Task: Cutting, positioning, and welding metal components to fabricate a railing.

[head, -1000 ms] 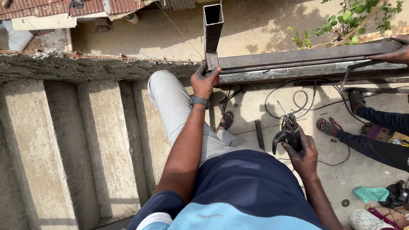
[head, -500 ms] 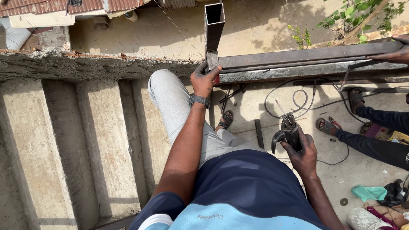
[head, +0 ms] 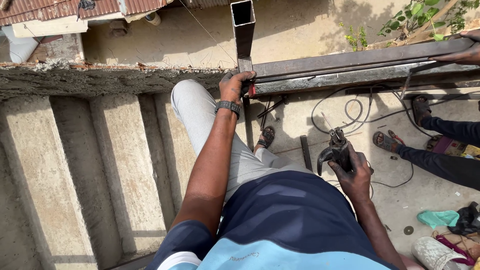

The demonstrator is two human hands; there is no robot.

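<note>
Left hand (head: 236, 86) clasped round square steel post (head: 243, 30) where it meets horizontal steel rail (head: 360, 62). Below that rail, right hand (head: 354, 175) gripping welding electrode holder (head: 336, 150); cable (head: 350, 107) looped on floor.

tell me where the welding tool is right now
In the head view the welding tool is right of centre, gripped in the right hand above the concrete floor, near the loose cables.

The person wears a navy shirt (head: 295, 215) with light-blue hem, grey trousers (head: 200, 120), a dark wristwatch (head: 228, 107), and a sandal (head: 266, 136).
</note>
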